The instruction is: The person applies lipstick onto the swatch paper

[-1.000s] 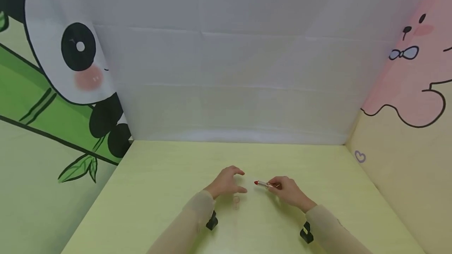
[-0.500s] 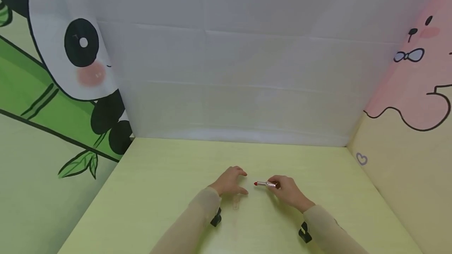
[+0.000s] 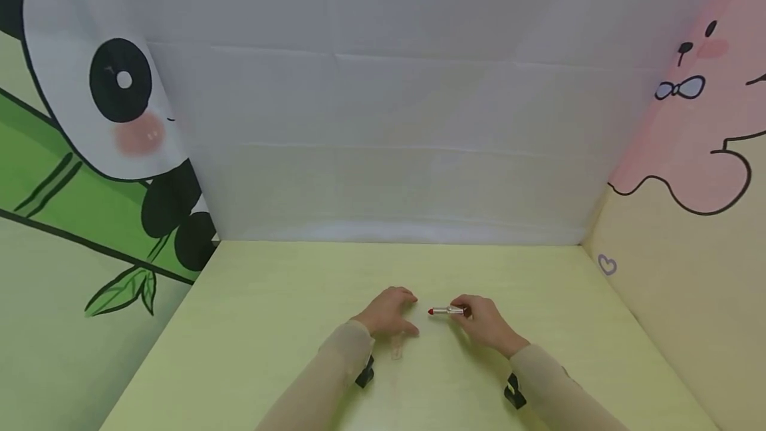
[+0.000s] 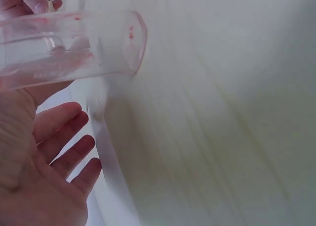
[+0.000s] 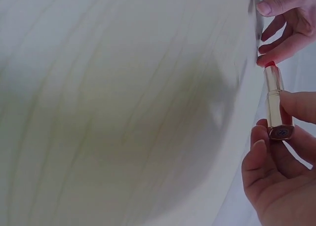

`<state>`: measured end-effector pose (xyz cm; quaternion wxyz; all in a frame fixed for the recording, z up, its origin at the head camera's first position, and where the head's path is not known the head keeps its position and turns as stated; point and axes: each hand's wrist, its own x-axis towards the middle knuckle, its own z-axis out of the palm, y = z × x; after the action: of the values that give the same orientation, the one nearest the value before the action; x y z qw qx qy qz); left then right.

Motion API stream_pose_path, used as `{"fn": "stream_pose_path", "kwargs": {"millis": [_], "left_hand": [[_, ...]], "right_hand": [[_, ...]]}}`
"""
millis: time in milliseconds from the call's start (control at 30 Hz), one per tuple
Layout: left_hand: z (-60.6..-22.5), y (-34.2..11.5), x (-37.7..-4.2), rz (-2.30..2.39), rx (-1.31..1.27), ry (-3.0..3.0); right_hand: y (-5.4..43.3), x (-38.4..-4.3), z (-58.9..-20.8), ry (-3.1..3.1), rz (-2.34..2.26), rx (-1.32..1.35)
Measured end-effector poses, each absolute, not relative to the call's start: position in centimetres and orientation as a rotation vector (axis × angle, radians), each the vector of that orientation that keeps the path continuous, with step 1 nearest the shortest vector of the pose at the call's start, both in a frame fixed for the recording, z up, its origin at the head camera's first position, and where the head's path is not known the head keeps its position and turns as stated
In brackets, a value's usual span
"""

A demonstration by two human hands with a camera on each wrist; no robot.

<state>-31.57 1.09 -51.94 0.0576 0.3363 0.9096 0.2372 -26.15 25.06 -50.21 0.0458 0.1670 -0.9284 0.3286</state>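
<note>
My right hand (image 3: pixel 487 326) pinches a lipstick (image 3: pixel 445 310) with a bare red tip pointing left. In the right wrist view its gold tube (image 5: pixel 274 105) lies between thumb and fingers, with a dark base end. My left hand (image 3: pixel 385 311) stays apart from the lipstick tip, fingers and thumb spread and nothing held. On the table just below the left hand is a clear cap (image 3: pixel 397 346). Seen large in the left wrist view, this clear cap (image 4: pixel 116 45) has red smudges on its wall and passes in front of part of the left hand (image 4: pixel 44 171).
The pale yellow table (image 3: pixel 287 278) meets a white sheet (image 3: pixel 383 118) at the back. A panda-painted wall (image 3: pixel 122 145) is on the left, and a pink-and-cream wall (image 3: pixel 676 245) on the right. Black wrist cameras hang under both sleeves.
The lipstick has swung from a slight slant to nearly level, still in the right hand. My left hand has shifted only slightly, and the head view has moved a little.
</note>
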Motion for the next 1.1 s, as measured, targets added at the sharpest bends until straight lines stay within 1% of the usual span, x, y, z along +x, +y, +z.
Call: {"fn": "stream_pose_path", "kwargs": {"millis": [400, 733, 1100], "left_hand": [[-51.9, 0.6, -31.6, 0.656, 1.083, 2.775], [-51.9, 0.7, -31.5, 0.645, 1.022, 2.784], [-52.4, 1.3, -31.8, 0.586, 1.018, 2.784]], "right_hand": [[24.4, -26.4, -49.9, -2.835, 0.977, 0.512], [23.7, -26.7, -49.8, -2.831, 0.92, 0.549], [23.5, -26.8, -49.4, -2.883, 0.898, 0.513]]}}
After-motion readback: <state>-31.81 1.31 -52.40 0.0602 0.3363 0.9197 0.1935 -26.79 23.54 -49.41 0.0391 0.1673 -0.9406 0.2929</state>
